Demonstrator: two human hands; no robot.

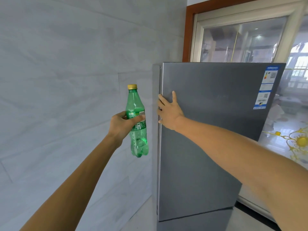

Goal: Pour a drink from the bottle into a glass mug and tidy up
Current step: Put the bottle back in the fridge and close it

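Your left hand grips the capped green bottle upright at its label; your right hand holds the grey fridge door by its left edge.

Both arms outstretched; left hand grips a green plastic bottle; right hand hooks its fingers round a grey metal fridge door.
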